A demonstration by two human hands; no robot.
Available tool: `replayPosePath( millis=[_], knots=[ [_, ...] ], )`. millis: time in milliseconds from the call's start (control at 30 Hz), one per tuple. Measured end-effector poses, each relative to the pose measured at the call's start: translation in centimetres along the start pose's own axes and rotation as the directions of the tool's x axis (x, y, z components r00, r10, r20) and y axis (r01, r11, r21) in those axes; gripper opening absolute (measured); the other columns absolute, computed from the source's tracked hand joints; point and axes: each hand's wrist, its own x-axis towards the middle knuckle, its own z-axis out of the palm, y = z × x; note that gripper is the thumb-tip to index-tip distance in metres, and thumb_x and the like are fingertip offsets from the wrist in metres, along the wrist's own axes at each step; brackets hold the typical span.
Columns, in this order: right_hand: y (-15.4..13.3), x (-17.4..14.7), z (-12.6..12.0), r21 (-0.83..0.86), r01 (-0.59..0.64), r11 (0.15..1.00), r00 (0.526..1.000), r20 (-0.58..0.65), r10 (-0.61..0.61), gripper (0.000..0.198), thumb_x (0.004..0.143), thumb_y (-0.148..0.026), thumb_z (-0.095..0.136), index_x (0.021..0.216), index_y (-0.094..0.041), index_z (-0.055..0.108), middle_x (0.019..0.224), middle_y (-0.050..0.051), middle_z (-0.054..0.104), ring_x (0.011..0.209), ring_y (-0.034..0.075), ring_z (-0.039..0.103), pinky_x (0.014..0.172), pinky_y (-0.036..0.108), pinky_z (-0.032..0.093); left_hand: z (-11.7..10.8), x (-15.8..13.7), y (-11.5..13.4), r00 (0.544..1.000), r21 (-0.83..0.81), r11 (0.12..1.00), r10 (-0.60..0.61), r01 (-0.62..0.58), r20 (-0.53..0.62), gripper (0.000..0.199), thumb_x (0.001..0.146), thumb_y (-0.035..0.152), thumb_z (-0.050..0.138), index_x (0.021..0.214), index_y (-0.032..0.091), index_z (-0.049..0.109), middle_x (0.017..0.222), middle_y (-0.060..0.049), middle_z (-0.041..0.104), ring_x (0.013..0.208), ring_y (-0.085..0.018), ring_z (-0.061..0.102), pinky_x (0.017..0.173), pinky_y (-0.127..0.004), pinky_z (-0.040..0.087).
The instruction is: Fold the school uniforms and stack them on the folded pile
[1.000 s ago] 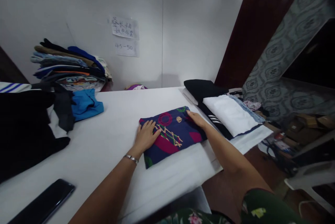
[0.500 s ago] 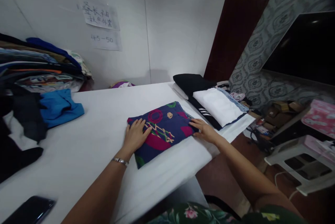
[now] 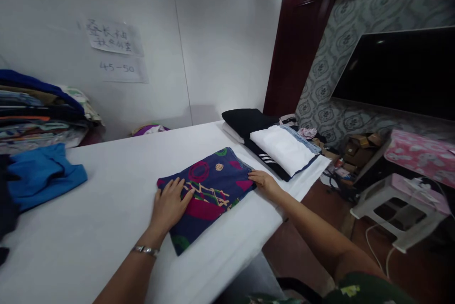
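A folded navy garment with magenta, green and tan printing lies flat on the white table. My left hand rests on its left side, palm down with the fingers spread; a metal bracelet circles that wrist. At the garment's right edge, my right hand has its fingers closed on the cloth, the thumb partly hidden. Just beyond the right hand lies a folded white garment on top of dark clothing with white stripes.
Folded black clothing sits at the table's far right. A blue garment and a tall stack of clothes are at the left. Handwritten papers hang on the wall. Right of the table stands a plastic stool with a cable.
The view has turned rightward, so everything sits further left, and the phone has left the picture. Both hands stay on the navy garment, which remains in place on the table.
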Motion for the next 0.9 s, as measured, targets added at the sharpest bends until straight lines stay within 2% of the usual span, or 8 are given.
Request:
replayPosePath(
  millis=[167, 267, 367, 533, 600, 667, 800, 900],
  knots=[
    [-1.9, -0.9, 0.1, 0.232, -0.230, 0.945, 0.963, -0.089, 0.256, 0.036, 0.078, -0.031, 0.062, 0.113, -0.030, 0.069, 0.133, 0.005, 0.059, 0.133, 0.025, 0.045, 0.113, 0.050, 0.030, 0.5, 0.0, -0.4, 0.999, -0.067, 0.998, -0.012, 0.010, -0.029, 0.062, 0.086, 0.051, 0.038, 0.132, 0.014, 0.054, 0.146, -0.015, 0.046, 0.138, -0.032, 0.035, 0.111, -0.053, 0.026],
    [-3.7, -2.0, 0.2, 0.430, -0.363, 0.827, 0.843, -0.227, 0.488, 0.056, 0.069, -0.033, 0.071, 0.124, -0.029, 0.062, 0.147, 0.006, 0.045, 0.139, 0.028, 0.035, 0.109, 0.049, 0.035, 0.8, 0.1, -0.8, 0.992, -0.196, 0.979, -0.082, 0.061, -0.097, 0.066, 0.086, 0.051, 0.037, 0.133, 0.008, 0.053, 0.149, -0.017, 0.040, 0.141, -0.032, 0.030, 0.114, -0.050, 0.024],
    [-5.8, -3.3, 0.4, 0.668, -0.404, 0.624, 0.700, -0.214, 0.682, 0.078, 0.063, -0.040, 0.078, 0.134, -0.024, 0.051, 0.149, 0.014, 0.040, 0.132, 0.033, 0.042, 0.096, 0.047, 0.047, 0.5, 0.4, -1.5, 0.957, -0.337, 0.922, -0.250, 0.191, -0.144, 0.074, 0.085, 0.054, 0.038, 0.134, -0.001, 0.048, 0.149, -0.025, 0.037, 0.140, -0.035, 0.029, 0.115, -0.047, 0.025],
    [-8.8, -3.9, 0.7, 0.887, -0.438, 0.148, 0.549, 0.134, 0.825, 0.106, 0.064, -0.038, 0.084, 0.148, -0.016, 0.022, 0.135, 0.020, 0.051, 0.104, 0.029, 0.065, 0.077, 0.042, 0.057, -1.2, 0.8, -2.3, 0.880, -0.544, 0.730, -0.473, 0.413, 0.033, 0.076, 0.080, 0.058, 0.047, 0.135, 0.006, 0.045, 0.134, -0.023, 0.052, 0.127, -0.037, 0.047, 0.106, -0.050, 0.038],
    [-9.3, -3.4, 0.6, 0.905, -0.420, 0.063, 0.529, 0.188, 0.828, 0.105, 0.065, -0.036, 0.085, 0.146, -0.017, 0.021, 0.124, 0.017, 0.060, 0.096, 0.025, 0.068, 0.074, 0.040, 0.057, -1.8, 0.9, -2.3, 0.839, -0.599, 0.631, -0.528, 0.492, 0.133, 0.076, 0.077, 0.055, 0.056, 0.136, 0.009, 0.044, 0.128, -0.021, 0.058, 0.121, -0.036, 0.053, 0.103, -0.050, 0.041],
    [-9.4, -2.8, 0.4, 0.915, -0.402, 0.034, 0.532, 0.204, 0.822, 0.094, 0.067, -0.035, 0.084, 0.141, -0.018, 0.030, 0.110, 0.012, 0.067, 0.089, 0.023, 0.069, 0.071, 0.037, 0.057, -2.0, 1.0, -2.2, 0.797, -0.656, 0.525, -0.569, 0.542, 0.203, 0.077, 0.074, 0.049, 0.063, 0.138, 0.009, 0.043, 0.125, -0.020, 0.060, 0.118, -0.035, 0.057, 0.102, -0.047, 0.043],
    [-8.4, -1.3, 0.3, 0.910, -0.412, 0.044, 0.581, 0.225, 0.782, 0.056, 0.070, -0.039, 0.082, 0.113, -0.018, 0.054, 0.082, 0.004, 0.068, 0.074, 0.018, 0.069, 0.065, 0.033, 0.056, -2.2, 1.1, -1.8, 0.751, -0.815, 0.252, -0.589, 0.522, 0.299, 0.077, 0.071, 0.034, 0.071, 0.138, 0.012, 0.041, 0.109, -0.014, 0.070, 0.098, -0.027, 0.068, 0.090, -0.039, 0.053],
    [-7.3, 0.1, 0.5, 0.867, -0.495, 0.066, 0.589, 0.278, 0.759, 0.039, 0.072, -0.042, 0.078, 0.091, -0.016, 0.058, 0.069, 0.000, 0.063, 0.061, 0.014, 0.065, 0.058, 0.028, 0.055, -2.8, 1.1, -1.5, 0.737, -0.855, 0.059, -0.540, 0.515, 0.407, 0.069, 0.068, 0.018, 0.072, 0.133, 0.016, 0.048, 0.085, -0.006, 0.073, 0.074, -0.021, 0.071, 0.077, -0.034, 0.057]
  ],
)
